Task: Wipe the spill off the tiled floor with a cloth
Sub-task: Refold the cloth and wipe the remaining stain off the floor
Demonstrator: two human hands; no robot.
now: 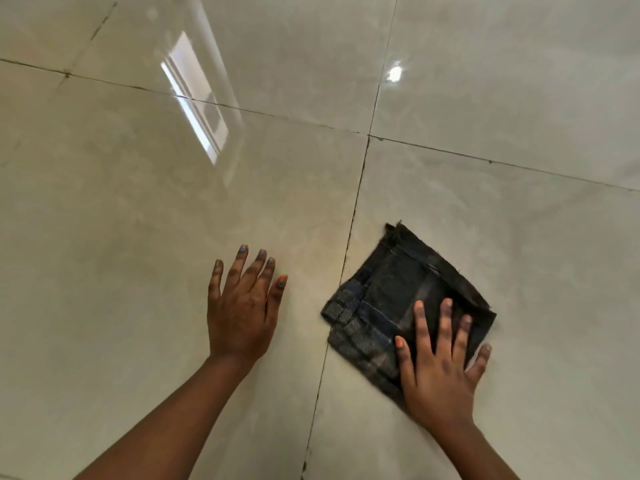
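Right hand (438, 367) flat on cloth (391, 292) | left hand (240, 306) flat on floor (138, 237)

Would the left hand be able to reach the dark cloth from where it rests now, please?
Probably yes: the left hand lies flat on bare tile beside the dark cloth, with only a grout line between; the right hand covers just one corner.

The floor (173, 237) was laid with large, glossy beige tiles, faintly mottled. Dark grout lines (356, 199) crossed just right of centre. A bright window reflection (194, 98) lay on the upper left tile, and a small lamp glare (394, 74) shone farther right.
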